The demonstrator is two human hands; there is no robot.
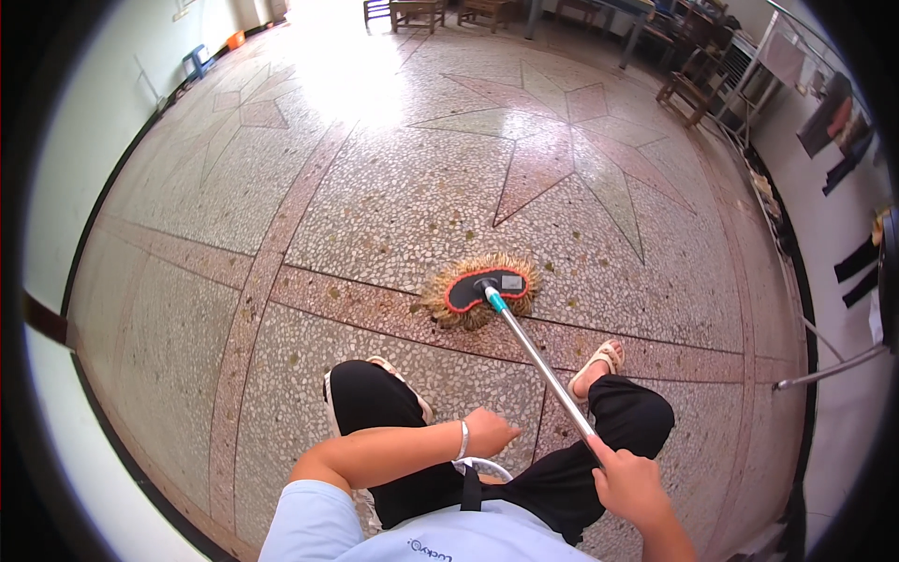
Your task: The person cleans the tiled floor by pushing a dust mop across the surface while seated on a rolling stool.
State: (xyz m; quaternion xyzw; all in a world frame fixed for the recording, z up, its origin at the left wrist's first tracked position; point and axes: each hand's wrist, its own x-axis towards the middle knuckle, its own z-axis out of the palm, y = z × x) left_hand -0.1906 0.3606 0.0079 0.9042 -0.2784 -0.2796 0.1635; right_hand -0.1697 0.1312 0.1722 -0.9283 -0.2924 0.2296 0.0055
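Observation:
A mop with a shaggy tan head (484, 289) and a dark, red-edged backing lies on the terrazzo floor in front of my feet. From a teal joint, its metal pole (544, 365) slants down to the right. My right hand (628, 485) is closed around the upper part of the pole, index finger along it. Left of the pole, my left hand (491, 432) hovers over my lap without touching it; a silver bracelet (463, 439) circles that wrist. The left hand's index finger points out, the other fingers look curled, and nothing shows in it.
Wooden stools (418, 12) and a blue table (632, 7) stand at the far side. A wooden chair (692, 88) and a metal rack (755, 70) with cloths line the right wall. At far left are a blue stool (199, 62) and an orange container (235, 40).

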